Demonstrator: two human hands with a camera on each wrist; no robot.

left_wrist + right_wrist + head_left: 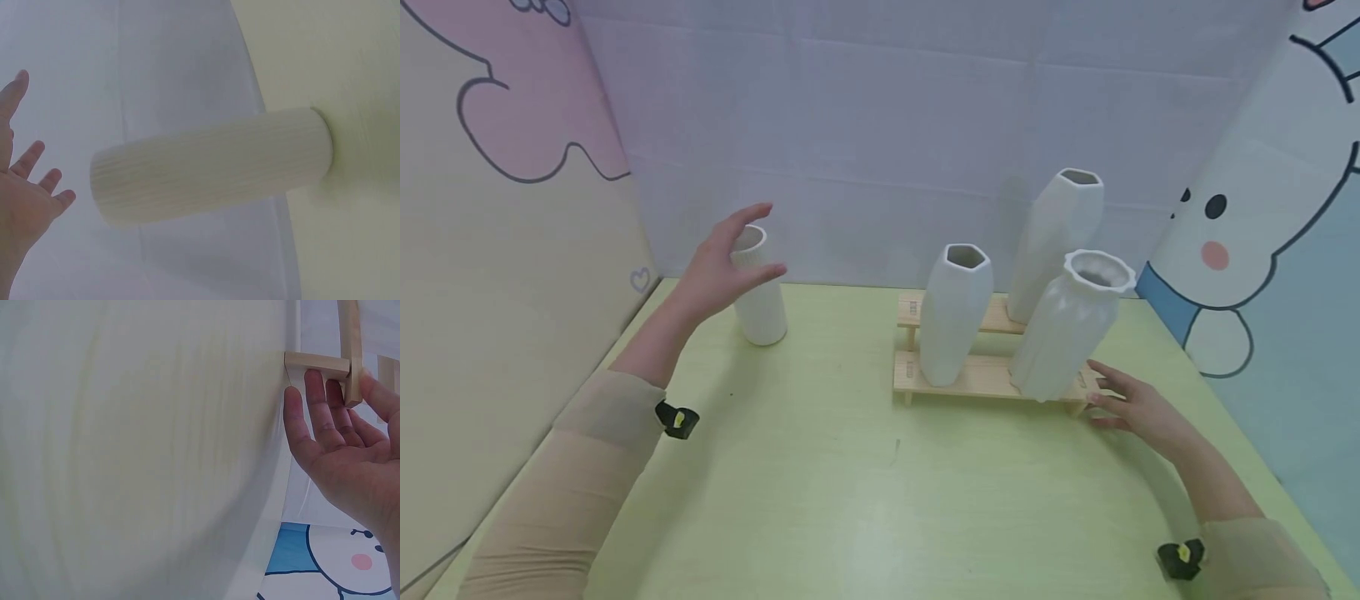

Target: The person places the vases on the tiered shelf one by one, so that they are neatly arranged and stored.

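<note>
My left hand (718, 267) has its thumb and fingers spread around the mouth of a ribbed white cylindrical vase (762, 308). In the left wrist view, a gap shows between that hand (28, 194) and the vase (212, 169). At the right end of a two-tier wooden rack (973, 375), my right hand (1138, 408) holds the lower tier. In the right wrist view, its thumb lies above the board (352, 350) and its fingers are below, by the leg (315, 361).
A faceted white vase (955, 325) and a white vase with a wavy rim (1063, 333) stand on the lower tier. Behind them, a tall faceted vase (1056, 242) stands on the upper tier. The pale table (820, 492) meets a fabric backdrop (850, 150).
</note>
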